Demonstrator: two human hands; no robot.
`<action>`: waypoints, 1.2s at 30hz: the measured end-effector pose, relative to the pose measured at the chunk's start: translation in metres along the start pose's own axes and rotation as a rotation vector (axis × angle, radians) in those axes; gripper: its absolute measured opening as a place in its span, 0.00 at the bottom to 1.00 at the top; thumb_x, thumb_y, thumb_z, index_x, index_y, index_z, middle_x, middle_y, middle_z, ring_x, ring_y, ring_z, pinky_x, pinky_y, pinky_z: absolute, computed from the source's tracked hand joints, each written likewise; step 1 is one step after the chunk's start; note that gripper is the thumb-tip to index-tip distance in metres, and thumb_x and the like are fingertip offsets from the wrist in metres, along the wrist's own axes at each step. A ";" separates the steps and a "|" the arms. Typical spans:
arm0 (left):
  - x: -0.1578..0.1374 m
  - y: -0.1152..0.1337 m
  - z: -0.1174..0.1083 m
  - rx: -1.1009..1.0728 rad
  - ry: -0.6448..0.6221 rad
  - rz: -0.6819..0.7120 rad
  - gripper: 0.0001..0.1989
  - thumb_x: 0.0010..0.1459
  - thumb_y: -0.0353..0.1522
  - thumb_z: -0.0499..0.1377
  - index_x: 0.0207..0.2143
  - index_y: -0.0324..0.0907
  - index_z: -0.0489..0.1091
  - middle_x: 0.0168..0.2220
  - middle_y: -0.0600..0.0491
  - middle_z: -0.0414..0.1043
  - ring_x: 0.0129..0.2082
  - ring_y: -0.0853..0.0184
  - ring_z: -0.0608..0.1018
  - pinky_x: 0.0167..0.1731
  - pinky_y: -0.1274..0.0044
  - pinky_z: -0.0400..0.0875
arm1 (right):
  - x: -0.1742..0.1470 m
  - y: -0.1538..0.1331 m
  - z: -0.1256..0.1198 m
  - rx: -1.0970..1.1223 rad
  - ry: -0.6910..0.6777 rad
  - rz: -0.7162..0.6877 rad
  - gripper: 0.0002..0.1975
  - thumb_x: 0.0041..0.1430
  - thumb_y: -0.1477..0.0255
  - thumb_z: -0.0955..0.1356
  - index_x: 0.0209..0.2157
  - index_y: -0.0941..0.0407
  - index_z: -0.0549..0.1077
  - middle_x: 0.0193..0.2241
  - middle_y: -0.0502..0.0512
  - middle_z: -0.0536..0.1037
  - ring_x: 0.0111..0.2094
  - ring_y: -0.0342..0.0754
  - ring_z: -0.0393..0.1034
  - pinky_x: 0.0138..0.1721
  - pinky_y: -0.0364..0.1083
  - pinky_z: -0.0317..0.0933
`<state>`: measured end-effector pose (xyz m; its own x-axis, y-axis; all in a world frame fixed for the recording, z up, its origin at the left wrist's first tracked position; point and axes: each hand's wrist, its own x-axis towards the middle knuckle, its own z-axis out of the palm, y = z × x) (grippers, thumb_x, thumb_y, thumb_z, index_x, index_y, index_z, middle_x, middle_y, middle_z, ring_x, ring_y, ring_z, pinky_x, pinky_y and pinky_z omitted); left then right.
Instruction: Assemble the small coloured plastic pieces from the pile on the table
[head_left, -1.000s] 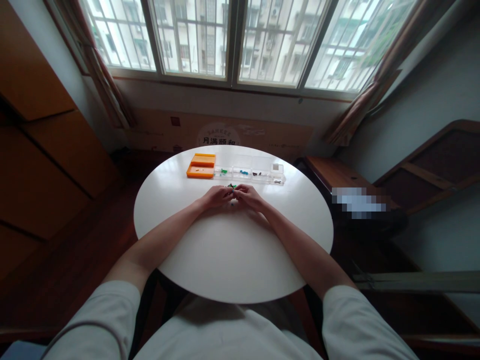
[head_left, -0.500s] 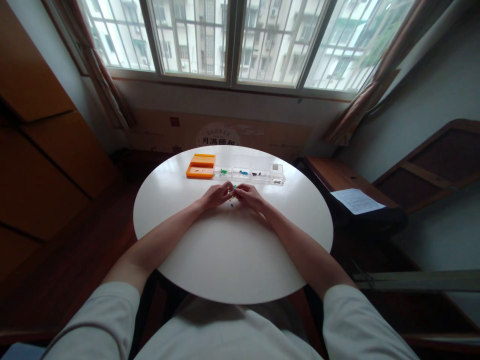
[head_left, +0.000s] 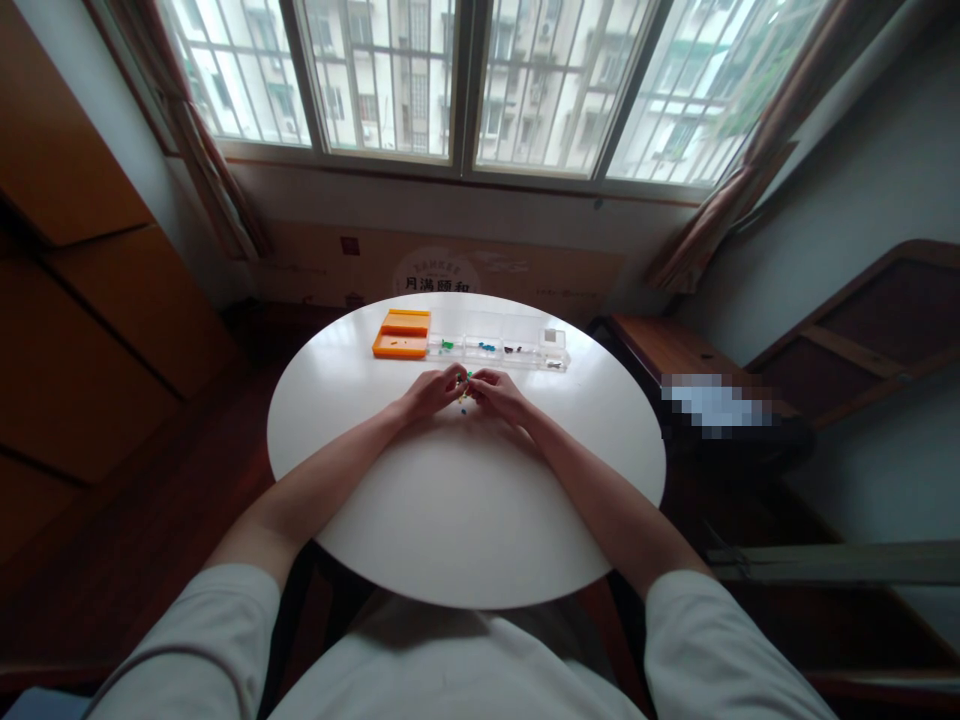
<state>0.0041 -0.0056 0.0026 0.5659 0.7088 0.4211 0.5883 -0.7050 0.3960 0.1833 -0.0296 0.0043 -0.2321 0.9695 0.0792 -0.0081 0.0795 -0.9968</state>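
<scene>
My left hand point(head_left: 435, 391) and my right hand point(head_left: 498, 392) meet above the middle of the white round table, fingertips nearly touching. Both are closed in a pinch. Tiny green pieces point(head_left: 469, 375) show between the fingertips; whether each hand grips one is too small to tell. A few small yellowish pieces and a small blue piece point(head_left: 463, 412) lie on the tabletop just below the fingers. Beyond the hands stands a clear compartment box point(head_left: 496, 361) with green pieces point(head_left: 447, 345), blue pieces point(head_left: 487, 346) and dark pieces point(head_left: 512, 349) in separate sections.
At the box's left end is an open orange case point(head_left: 401, 351) with small bits inside. A small clear container point(head_left: 553, 338) sits at the right end. The white table point(head_left: 465, 530) has a rounded edge close to my body. A wooden bench point(head_left: 660, 345) stands to the right.
My fingers have shifted very slightly around the small green pieces, and a bit more green shows at the left fingertips. Arms, boxes and loose pieces stay in place.
</scene>
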 end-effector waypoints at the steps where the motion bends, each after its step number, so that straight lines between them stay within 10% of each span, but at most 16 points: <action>1: 0.000 0.000 0.000 -0.001 0.001 0.001 0.12 0.60 0.40 0.50 0.40 0.43 0.65 0.21 0.60 0.64 0.20 0.75 0.63 0.24 0.82 0.53 | 0.000 0.000 0.000 0.001 0.000 -0.001 0.19 0.42 0.58 0.73 0.28 0.60 0.72 0.22 0.50 0.74 0.23 0.39 0.65 0.27 0.41 0.59; 36: 0.002 -0.004 0.002 0.027 -0.093 -0.029 0.13 0.59 0.41 0.51 0.38 0.43 0.69 0.21 0.58 0.66 0.20 0.74 0.64 0.23 0.81 0.52 | 0.001 0.001 0.001 -0.086 -0.026 -0.031 0.18 0.44 0.58 0.72 0.28 0.60 0.71 0.22 0.50 0.73 0.23 0.40 0.65 0.27 0.41 0.58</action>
<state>0.0042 -0.0012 0.0002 0.5988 0.7287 0.3322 0.6198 -0.6844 0.3840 0.1817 -0.0291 0.0029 -0.2584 0.9600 0.1082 0.0672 0.1296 -0.9893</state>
